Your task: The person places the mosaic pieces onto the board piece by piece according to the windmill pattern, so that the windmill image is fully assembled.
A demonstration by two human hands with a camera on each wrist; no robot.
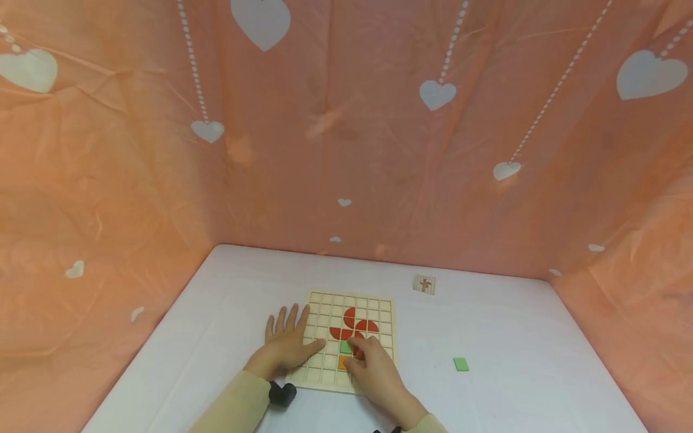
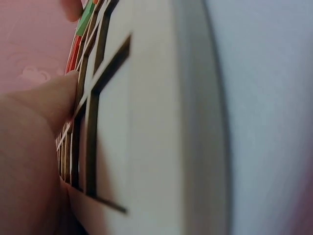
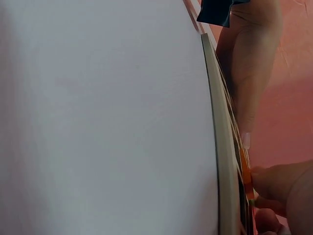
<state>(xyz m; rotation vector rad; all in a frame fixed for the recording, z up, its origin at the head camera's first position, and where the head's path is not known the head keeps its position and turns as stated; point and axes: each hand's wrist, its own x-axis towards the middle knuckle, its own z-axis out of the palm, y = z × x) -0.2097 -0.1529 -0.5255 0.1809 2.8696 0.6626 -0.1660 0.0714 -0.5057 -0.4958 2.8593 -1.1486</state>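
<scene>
A pale wooden grid board (image 1: pixel 319 376) lies on the table. My left hand (image 1: pixel 287 346) rests on its left side, fingers spread and thumb on the grid; in the left wrist view that thumb (image 2: pixel 54 98) touches the slats. My right hand (image 1: pixel 379 373) is over the lower right part, fingers bent, pinching a green square tile (image 1: pixel 345 347) at a grid cell. Its thumb touches an orange tile (image 1: pixel 341 362) just below, also seen in the right wrist view as an orange piece (image 3: pixel 246 171). Several red quarter-round pieces (image 1: pixel 341 332) form a pinwheel above; the right fingers partly cover one.
Another green square tile (image 1: pixel 461 364) lies on the white table (image 1: pixel 514 337) to the right. A small pattern card (image 1: pixel 425 284) with a red pinwheel lies behind the board. Pink cloth with white hearts (image 1: pixel 379 150) encloses the table's back and sides.
</scene>
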